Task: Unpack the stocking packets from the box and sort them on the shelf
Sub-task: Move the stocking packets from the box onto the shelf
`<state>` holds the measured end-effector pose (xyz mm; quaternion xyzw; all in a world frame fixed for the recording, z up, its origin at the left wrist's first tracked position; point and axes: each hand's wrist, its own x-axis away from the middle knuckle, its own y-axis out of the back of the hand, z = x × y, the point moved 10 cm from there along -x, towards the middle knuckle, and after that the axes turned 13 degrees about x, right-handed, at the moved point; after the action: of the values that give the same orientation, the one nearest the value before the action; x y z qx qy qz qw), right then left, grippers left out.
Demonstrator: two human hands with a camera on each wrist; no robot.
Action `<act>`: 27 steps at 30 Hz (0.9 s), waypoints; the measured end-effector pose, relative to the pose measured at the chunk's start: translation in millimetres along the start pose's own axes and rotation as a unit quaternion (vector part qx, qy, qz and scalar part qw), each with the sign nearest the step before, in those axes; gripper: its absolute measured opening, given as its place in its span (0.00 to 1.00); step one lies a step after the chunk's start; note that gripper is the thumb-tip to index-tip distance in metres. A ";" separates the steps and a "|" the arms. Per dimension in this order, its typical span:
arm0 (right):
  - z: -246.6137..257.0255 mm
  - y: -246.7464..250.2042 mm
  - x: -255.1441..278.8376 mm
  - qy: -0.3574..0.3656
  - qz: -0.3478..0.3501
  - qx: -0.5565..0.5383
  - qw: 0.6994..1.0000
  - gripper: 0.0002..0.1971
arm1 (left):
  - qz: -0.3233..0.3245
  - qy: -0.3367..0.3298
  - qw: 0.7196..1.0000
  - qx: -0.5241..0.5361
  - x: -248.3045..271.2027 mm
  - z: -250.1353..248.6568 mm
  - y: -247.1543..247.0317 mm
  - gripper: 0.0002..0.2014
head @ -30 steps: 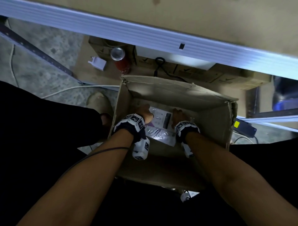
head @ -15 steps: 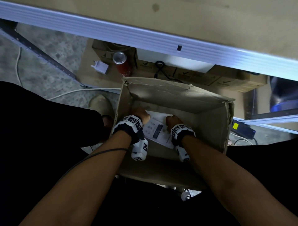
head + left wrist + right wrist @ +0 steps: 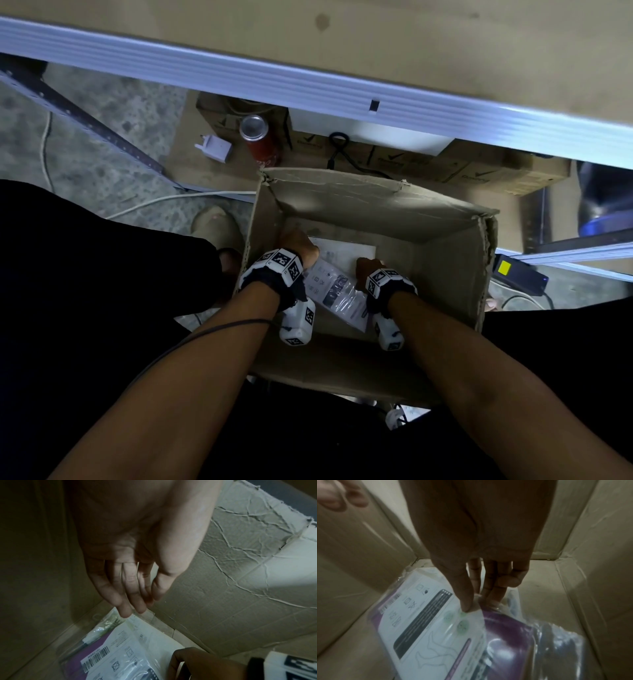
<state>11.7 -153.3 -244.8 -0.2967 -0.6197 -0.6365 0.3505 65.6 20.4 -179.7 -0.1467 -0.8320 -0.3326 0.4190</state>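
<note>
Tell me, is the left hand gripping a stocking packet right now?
No, the left hand hangs with straight fingers above the stocking packet, holding nothing.

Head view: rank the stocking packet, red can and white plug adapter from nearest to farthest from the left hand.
1. Stocking packet, inside the box, just right of the left hand.
2. and 3. Red can and white plug adapter, both on the floor beyond the box: too close to call.

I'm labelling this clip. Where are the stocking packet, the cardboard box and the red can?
stocking packet [image 3: 435, 626]: right wrist view, on its white printed card.
cardboard box [image 3: 376, 200]: head view, on the inside of its far wall.
red can [image 3: 262, 145]: head view, on its red side.
</note>
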 end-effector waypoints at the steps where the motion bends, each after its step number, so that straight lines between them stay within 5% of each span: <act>1: 0.9 -2.8 0.0 0.005 0.014 0.002 1.000 0.23 | -0.001 0.001 1.000 -0.004 -1.2 0.1 -0.8 0.14; 7: 15.6 -22.3 13.0 0.077 0.087 0.022 0.993 0.33 | 0.028 -0.002 0.998 -0.057 -9.6 -5.3 -14.3 0.13; 15: 45.7 -21.9 32.6 0.152 0.041 0.094 0.983 0.16 | 0.046 -0.098 0.986 -0.128 -43.8 -32.8 -39.2 0.17; 18: 44.1 -21.7 35.9 0.157 0.025 0.091 0.983 0.14 | 0.052 -0.116 0.976 -0.176 -60.2 -34.4 -50.3 0.26; 27: 24.8 -19.2 41.5 0.130 0.048 0.062 0.988 0.14 | 0.025 -0.192 0.920 -0.340 -88.7 -33.0 -60.5 0.30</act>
<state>-29.3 -132.1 -220.8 -0.2181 -0.5920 -0.6129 0.4758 107.4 -43.3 -262.2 -0.3624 -0.7292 -0.5503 0.1846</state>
